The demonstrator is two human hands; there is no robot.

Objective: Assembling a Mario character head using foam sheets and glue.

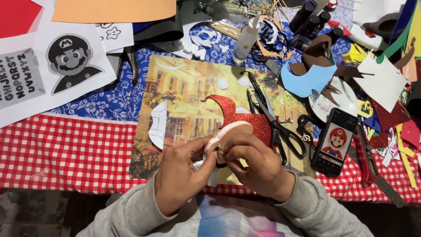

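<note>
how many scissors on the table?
1: black-handled scissors lie on the picture placemat, just right of the red glitter foam piece and beside the phone. Clutter at top right may hide others.

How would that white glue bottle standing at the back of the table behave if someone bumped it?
The glue bottle is tall and slim on a small base, so it would probably tip easily. It stands among sticks and scraps, which might catch it. Being round, it would likely roll once down. It looks like light plastic, so unlikely to break.
</note>
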